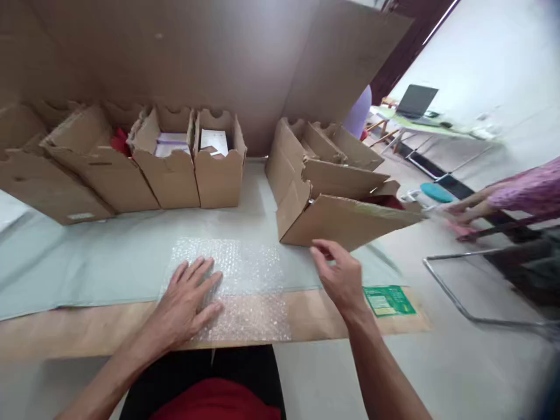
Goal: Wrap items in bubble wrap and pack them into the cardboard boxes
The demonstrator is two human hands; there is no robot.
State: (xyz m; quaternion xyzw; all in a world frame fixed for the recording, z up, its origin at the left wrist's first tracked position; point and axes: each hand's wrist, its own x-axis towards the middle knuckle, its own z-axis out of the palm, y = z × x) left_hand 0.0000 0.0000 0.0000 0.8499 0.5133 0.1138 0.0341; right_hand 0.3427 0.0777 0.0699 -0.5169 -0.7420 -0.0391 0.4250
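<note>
A clear sheet of bubble wrap (249, 291) lies flat across the front edge of the table. My left hand (190, 300) rests palm down on its left side, fingers spread. To the right of the sheet, my right hand (339, 274) is held with its fingers curled in toward the thumb, and nothing shows between them. Just beyond its fingertips is the front panel of a tilted cardboard box (341, 224), which holds something dark red. A green printed packet (389, 301) lies to the right of my right wrist.
Open cardboard bins stand along the back left; one bin (219, 178) holds white items. A tall cardboard panel (219, 58) rises behind them. On the right, a person's arm in a pink sleeve (525, 186) reaches in near a metal frame (455, 300). A laptop (417, 100) sits farther back.
</note>
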